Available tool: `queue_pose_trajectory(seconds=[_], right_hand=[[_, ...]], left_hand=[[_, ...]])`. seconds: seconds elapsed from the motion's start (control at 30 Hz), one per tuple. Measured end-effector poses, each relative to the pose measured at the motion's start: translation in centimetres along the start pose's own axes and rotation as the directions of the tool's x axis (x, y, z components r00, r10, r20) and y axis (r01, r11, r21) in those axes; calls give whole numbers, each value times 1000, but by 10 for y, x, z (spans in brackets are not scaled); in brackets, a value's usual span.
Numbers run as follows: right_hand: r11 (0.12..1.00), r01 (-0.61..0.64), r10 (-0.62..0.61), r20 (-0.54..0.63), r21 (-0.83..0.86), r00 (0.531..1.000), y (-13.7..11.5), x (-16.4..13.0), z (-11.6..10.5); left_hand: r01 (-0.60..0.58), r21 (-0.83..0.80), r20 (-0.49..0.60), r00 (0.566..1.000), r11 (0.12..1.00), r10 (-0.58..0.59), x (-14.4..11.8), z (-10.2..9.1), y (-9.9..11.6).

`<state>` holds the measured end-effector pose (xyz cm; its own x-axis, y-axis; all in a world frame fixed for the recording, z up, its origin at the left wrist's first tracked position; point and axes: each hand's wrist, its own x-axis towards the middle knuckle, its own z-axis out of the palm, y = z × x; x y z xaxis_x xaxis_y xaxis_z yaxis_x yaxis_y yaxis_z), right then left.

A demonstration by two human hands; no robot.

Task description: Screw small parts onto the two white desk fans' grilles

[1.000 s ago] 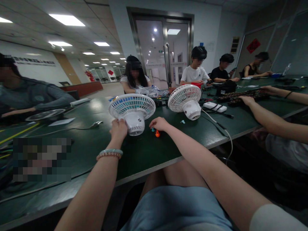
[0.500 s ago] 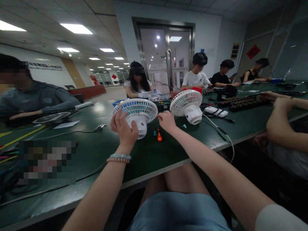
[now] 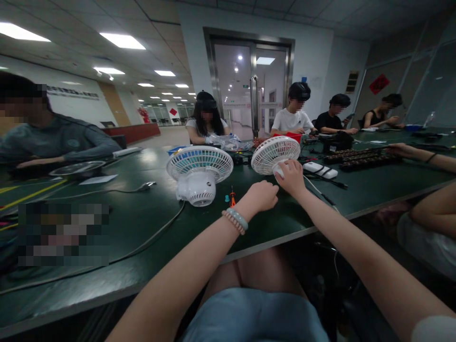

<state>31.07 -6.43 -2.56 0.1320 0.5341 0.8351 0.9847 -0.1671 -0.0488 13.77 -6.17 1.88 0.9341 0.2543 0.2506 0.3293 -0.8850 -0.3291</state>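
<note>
Two small white desk fans lie grille-up on the dark green table (image 3: 149, 213). The left fan (image 3: 198, 172) stands alone with its cable trailing toward the near left. My right hand (image 3: 292, 177) grips the motor housing of the right fan (image 3: 274, 154). My left hand (image 3: 262, 194), with a bead bracelet on the wrist, hovers just left of that fan with its fingers curled and nothing seen in it. A small orange screwdriver (image 3: 232, 196) stands between the fans, beside a tiny blue part (image 3: 226, 198).
Several people sit around the table. A neighbour's arms (image 3: 427, 209) reach in at the right. A white power bank (image 3: 319, 170) and black cables lie behind the right fan. Dark trays (image 3: 366, 159) sit far right. A blurred patch covers the near left.
My left hand let go of the left fan and moved right. My right hand moved from beside the screwdriver to the right fan and took hold of it.
</note>
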Motion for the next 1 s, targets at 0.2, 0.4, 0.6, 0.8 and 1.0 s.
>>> queue_pose_trajectory(seconds=[0.2, 0.4, 0.6, 0.8, 1.0], right_hand=[[971, -235, 237, 72, -36, 969, -2, 1, 6], [926, -370, 376, 218, -71, 901, -8, -1, 14], [914, -399, 404, 265, -76, 876, -9, 0, 6], [917, -384, 398, 285, -106, 872, -16, -1, -6], [933, -328, 359, 309, -150, 880, -29, -2, -17]], left_hand=[[226, -152, 142, 968, 962, -205, 33, 46, -9], [39, -345, 8, 999, 938, -39, 27, 66, -28], [86, -440, -38, 993, 894, -115, 19, 72, -37], [126, -502, -19, 987, 856, -157, 14, 69, -41], [198, -487, -6, 973, 851, -230, 12, 66, -43]])
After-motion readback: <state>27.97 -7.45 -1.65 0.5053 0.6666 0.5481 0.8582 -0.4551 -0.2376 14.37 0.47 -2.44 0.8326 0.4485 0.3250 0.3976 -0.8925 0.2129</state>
